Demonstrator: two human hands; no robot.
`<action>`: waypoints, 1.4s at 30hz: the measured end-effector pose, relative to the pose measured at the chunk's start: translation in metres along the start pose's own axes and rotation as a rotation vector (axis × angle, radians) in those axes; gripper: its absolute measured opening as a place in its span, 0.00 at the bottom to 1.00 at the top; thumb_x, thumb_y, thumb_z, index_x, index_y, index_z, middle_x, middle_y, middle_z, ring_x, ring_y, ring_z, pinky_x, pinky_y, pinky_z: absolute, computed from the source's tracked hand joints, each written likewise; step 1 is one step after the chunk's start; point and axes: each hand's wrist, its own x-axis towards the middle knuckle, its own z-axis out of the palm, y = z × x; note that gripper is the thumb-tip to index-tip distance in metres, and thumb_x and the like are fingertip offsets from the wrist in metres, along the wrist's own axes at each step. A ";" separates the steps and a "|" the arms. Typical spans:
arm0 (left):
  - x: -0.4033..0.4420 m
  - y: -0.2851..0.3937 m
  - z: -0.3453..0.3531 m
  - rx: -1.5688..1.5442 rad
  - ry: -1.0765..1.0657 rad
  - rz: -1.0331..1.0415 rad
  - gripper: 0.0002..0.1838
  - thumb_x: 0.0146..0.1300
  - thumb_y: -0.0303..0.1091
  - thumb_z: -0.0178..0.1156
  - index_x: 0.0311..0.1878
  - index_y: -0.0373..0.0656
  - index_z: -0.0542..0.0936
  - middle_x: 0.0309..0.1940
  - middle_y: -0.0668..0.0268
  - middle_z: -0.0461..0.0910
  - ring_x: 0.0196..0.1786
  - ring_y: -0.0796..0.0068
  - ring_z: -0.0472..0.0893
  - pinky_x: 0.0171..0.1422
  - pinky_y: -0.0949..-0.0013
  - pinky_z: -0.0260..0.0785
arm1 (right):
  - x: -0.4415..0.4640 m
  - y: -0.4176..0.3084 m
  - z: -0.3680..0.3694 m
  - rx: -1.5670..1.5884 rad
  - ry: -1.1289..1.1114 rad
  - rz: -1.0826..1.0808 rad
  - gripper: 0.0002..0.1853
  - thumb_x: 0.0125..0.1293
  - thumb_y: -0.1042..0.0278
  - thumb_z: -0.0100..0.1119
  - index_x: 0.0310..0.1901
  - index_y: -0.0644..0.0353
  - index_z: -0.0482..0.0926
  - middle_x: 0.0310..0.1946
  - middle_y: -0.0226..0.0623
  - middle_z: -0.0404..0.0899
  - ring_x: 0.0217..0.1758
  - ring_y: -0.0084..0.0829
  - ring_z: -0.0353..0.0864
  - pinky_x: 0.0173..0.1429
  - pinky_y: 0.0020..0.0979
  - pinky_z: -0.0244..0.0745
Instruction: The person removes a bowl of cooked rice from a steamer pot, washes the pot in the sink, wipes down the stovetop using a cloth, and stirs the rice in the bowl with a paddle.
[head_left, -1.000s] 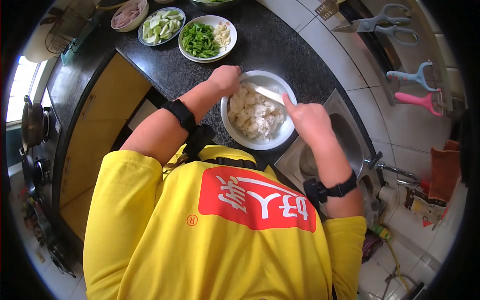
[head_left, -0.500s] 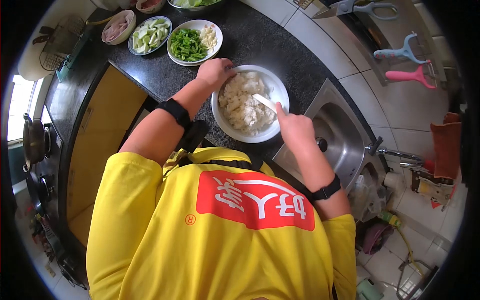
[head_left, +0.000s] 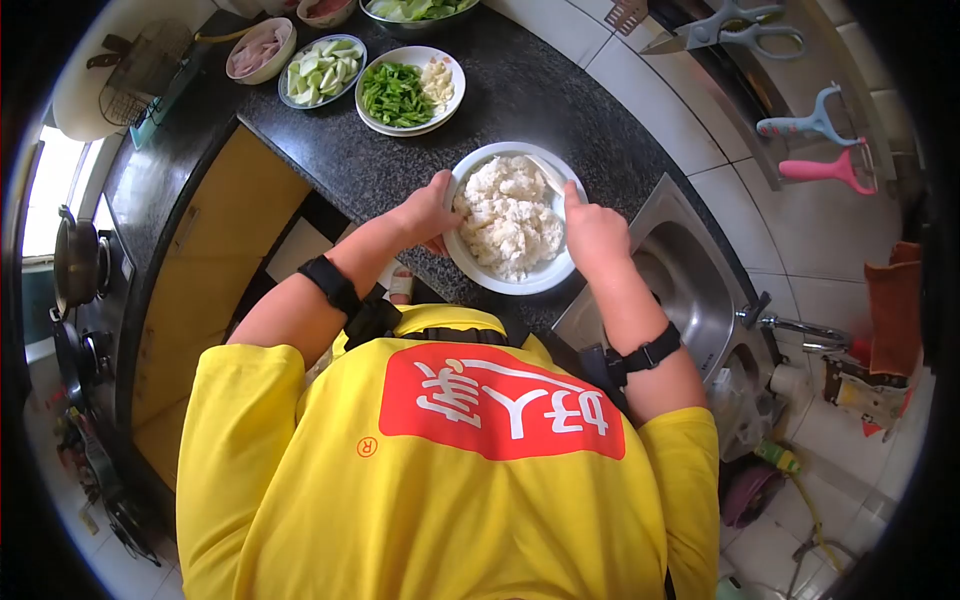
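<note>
A white bowl (head_left: 519, 287) of cooked white rice (head_left: 512, 215) sits on the dark counter in front of my body. My left hand (head_left: 428, 210) is closed on the bowl's left rim, with the thumb on top and the fingers on the outer side. In my right hand (head_left: 598, 238) is a white rice paddle (head_left: 546, 173), its blade lying against the far right inside of the bowl. The right index finger stretches along the paddle near the rim. The paddle's handle is mostly hidden by the hand.
Beyond the bowl are a plate of chopped greens and garlic (head_left: 398, 93), a plate of pale green slices (head_left: 322, 70) and a bowl of pale meat strips (head_left: 261, 50). A steel sink (head_left: 685, 285) lies to the right. Scissors (head_left: 735, 30) and peelers (head_left: 825, 168) hang on the wall.
The paddle has moved from the middle of the rice to the bowl's far right side. My left hand has slid nearer to me along the rim. The whole view has shifted slightly.
</note>
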 end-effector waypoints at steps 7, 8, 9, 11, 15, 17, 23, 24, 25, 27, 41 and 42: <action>0.009 -0.002 -0.003 0.027 -0.020 -0.004 0.41 0.52 0.23 0.55 0.68 0.45 0.46 0.41 0.49 0.75 0.28 0.61 0.83 0.25 0.64 0.80 | 0.047 0.045 0.041 0.477 0.030 -0.176 0.21 0.59 0.63 0.57 0.54 0.57 0.74 0.41 0.49 0.80 0.44 0.46 0.80 0.49 0.41 0.75; 0.010 -0.002 -0.002 0.022 -0.002 0.019 0.41 0.52 0.23 0.55 0.69 0.46 0.47 0.42 0.49 0.75 0.29 0.60 0.83 0.25 0.64 0.80 | 0.051 0.049 0.043 0.592 0.025 -0.243 0.21 0.58 0.63 0.58 0.54 0.55 0.75 0.42 0.50 0.79 0.44 0.47 0.80 0.50 0.40 0.74; 0.012 -0.003 -0.002 0.021 0.003 0.019 0.41 0.52 0.23 0.55 0.69 0.46 0.47 0.42 0.49 0.75 0.29 0.60 0.83 0.25 0.64 0.80 | 0.055 0.051 0.046 0.706 0.017 -0.313 0.21 0.58 0.63 0.58 0.55 0.52 0.75 0.43 0.51 0.78 0.45 0.48 0.79 0.50 0.39 0.74; 0.015 -0.002 0.001 0.081 0.067 0.019 0.37 0.53 0.22 0.54 0.65 0.46 0.50 0.35 0.49 0.77 0.22 0.60 0.82 0.20 0.64 0.78 | 0.052 0.058 0.043 0.730 0.000 -0.291 0.20 0.57 0.63 0.59 0.54 0.49 0.76 0.43 0.53 0.78 0.45 0.48 0.79 0.51 0.37 0.74; 0.016 0.000 0.001 0.072 0.068 0.031 0.37 0.53 0.23 0.55 0.65 0.46 0.51 0.36 0.48 0.77 0.22 0.60 0.82 0.20 0.64 0.78 | 0.018 0.061 0.001 0.472 0.057 -0.352 0.22 0.58 0.65 0.58 0.56 0.49 0.74 0.34 0.50 0.80 0.38 0.45 0.81 0.44 0.39 0.76; 0.013 0.007 0.000 0.138 0.068 -0.001 0.38 0.53 0.23 0.55 0.66 0.48 0.51 0.37 0.48 0.77 0.22 0.61 0.82 0.20 0.64 0.78 | 0.000 0.057 -0.004 0.283 0.092 -0.363 0.22 0.59 0.67 0.56 0.57 0.47 0.73 0.29 0.48 0.80 0.34 0.44 0.82 0.40 0.39 0.77; 0.025 0.013 0.002 0.269 0.051 0.012 0.38 0.51 0.22 0.55 0.67 0.49 0.55 0.45 0.52 0.75 0.29 0.60 0.83 0.23 0.66 0.79 | -0.045 0.030 0.016 -0.079 0.222 -0.387 0.26 0.53 0.76 0.51 0.57 0.60 0.72 0.17 0.37 0.78 0.20 0.35 0.80 0.24 0.36 0.76; 0.026 0.016 0.002 0.285 0.054 0.006 0.38 0.51 0.22 0.56 0.67 0.49 0.55 0.45 0.51 0.75 0.29 0.61 0.83 0.23 0.66 0.78 | -0.045 0.021 0.025 -0.105 0.222 -0.374 0.26 0.52 0.76 0.51 0.57 0.65 0.71 0.17 0.35 0.78 0.19 0.33 0.80 0.23 0.34 0.76; 0.027 0.016 0.003 0.295 0.044 0.007 0.38 0.51 0.22 0.56 0.67 0.49 0.55 0.45 0.51 0.75 0.29 0.61 0.83 0.23 0.66 0.78 | -0.043 0.014 0.032 -0.105 0.190 -0.332 0.26 0.52 0.75 0.51 0.57 0.65 0.70 0.17 0.35 0.79 0.19 0.33 0.81 0.24 0.34 0.76; 0.030 0.016 -0.001 0.288 0.055 0.006 0.37 0.51 0.24 0.56 0.66 0.48 0.57 0.44 0.52 0.76 0.28 0.61 0.82 0.22 0.66 0.76 | -0.035 0.005 0.043 -0.063 0.218 -0.262 0.26 0.53 0.75 0.51 0.58 0.65 0.70 0.18 0.36 0.79 0.20 0.33 0.81 0.24 0.33 0.76; 0.015 0.006 -0.018 0.392 0.124 0.114 0.37 0.54 0.38 0.62 0.65 0.45 0.58 0.35 0.55 0.79 0.28 0.68 0.82 0.26 0.69 0.75 | -0.034 0.014 -0.002 0.224 0.180 0.076 0.21 0.64 0.68 0.46 0.60 0.58 0.67 0.26 0.46 0.81 0.31 0.45 0.82 0.36 0.43 0.77; 0.008 0.011 -0.017 0.324 0.033 -0.001 0.38 0.55 0.36 0.61 0.67 0.45 0.54 0.35 0.55 0.79 0.26 0.68 0.82 0.24 0.69 0.75 | -0.027 0.012 0.002 0.171 0.164 0.063 0.22 0.63 0.70 0.46 0.60 0.59 0.66 0.26 0.46 0.81 0.31 0.45 0.83 0.36 0.42 0.77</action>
